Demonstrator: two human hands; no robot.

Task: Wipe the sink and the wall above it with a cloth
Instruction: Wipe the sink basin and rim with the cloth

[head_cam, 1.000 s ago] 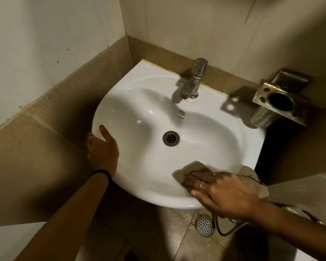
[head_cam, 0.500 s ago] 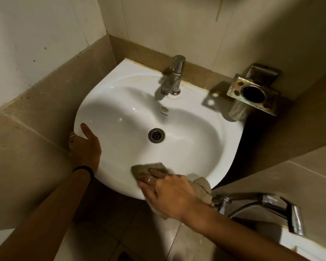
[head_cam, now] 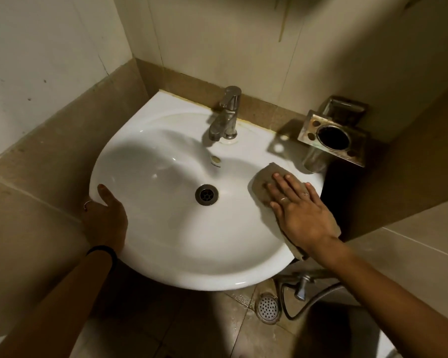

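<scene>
The cloth [head_cam: 263, 182] and the right hand [head_cam: 300, 210] have slid from the front rim of the sink [head_cam: 181, 277] to its right side, near a metal cup holder [head_cam: 316, 157]. The hand lies flat with straight fingers, pressing the cloth, whose long axis runs from the near right rim toward the back wall. The left hand [head_cam: 106, 218] still grips the left rim.

One sink [head_cam: 166, 241], one tap [head_cam: 226, 117], one cloth [head_cam: 261, 182], one holder [head_cam: 332, 140], two hands [head_cam: 106, 223] [head_cam: 303, 215].

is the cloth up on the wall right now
No, the right hand presses the cloth flat against the right side of the sink, near its rim.
</scene>
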